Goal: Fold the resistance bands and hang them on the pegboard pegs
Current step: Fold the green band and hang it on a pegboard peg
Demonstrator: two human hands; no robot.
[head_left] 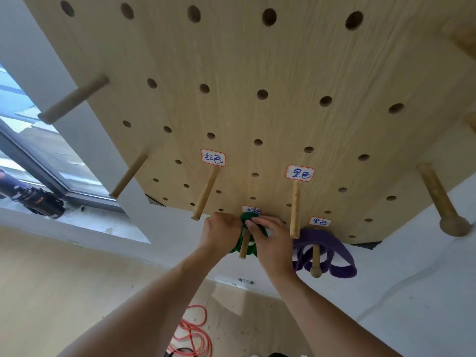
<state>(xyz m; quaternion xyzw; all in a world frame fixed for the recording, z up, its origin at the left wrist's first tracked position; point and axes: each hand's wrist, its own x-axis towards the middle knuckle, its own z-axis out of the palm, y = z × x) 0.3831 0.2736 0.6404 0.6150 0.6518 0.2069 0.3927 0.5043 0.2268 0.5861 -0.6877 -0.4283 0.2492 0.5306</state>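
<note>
A folded green band [247, 217] sits around a wooden peg [244, 243] at the lower edge of the wooden pegboard [257, 60]. My left hand [221, 234] grips the band on its left side. My right hand [273, 240] pinches its top from the right. Both hands hide much of the band. To the right, a folded purple band [334, 249] hangs on its own peg [315, 260]. A red band [195, 333] lies coiled on the floor below.
Bare pegs stick out under handwritten labels: one [206, 193] at the left, one [295, 210] at the right. More pegs stand at the board's sides [438, 194]. A window [31, 140] and sill with a dark object [36, 197] are at the left.
</note>
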